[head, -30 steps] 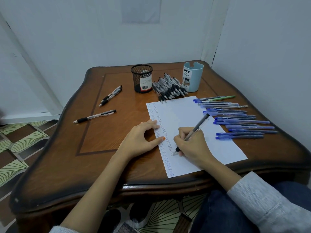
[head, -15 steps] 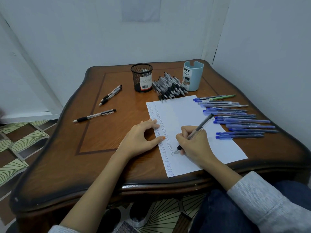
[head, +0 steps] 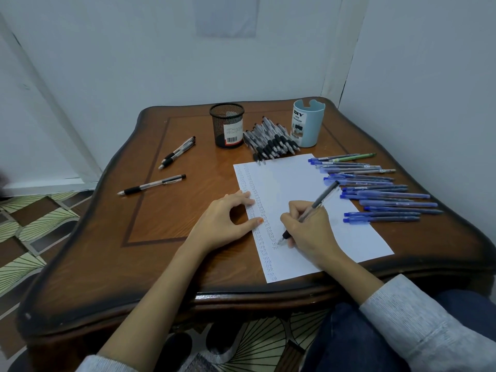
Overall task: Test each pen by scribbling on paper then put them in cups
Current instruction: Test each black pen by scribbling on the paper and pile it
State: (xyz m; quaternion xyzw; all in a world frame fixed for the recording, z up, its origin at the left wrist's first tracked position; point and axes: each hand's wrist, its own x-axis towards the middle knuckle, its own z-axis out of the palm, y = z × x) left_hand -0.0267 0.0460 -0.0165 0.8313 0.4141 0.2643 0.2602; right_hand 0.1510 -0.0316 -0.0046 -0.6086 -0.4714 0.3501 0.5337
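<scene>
right hand (head: 308,232): fingers clamped on grey black-grip pen (head: 311,213), tip on white paper sheet (head: 290,183)
left hand (head: 222,221): fingers apart, pressing paper's left edge

Cups: 2, one black mesh cup (head: 226,124) and one light blue cup (head: 308,124). Paper sheet (head: 290,183): 1. Loose black-grip pens at left: 3, a pair (head: 177,153) plus a single pen (head: 151,184). Black-grip pile (head: 271,142): a dozen or more, overlap prevents an exact count. Blue pens (head: 375,196): about 11, some overlapping. Green pen (head: 354,157): 1. Held pen (head: 322,198): 1. Hands: 2, left hand (head: 220,221) and right hand (head: 308,232).
</scene>
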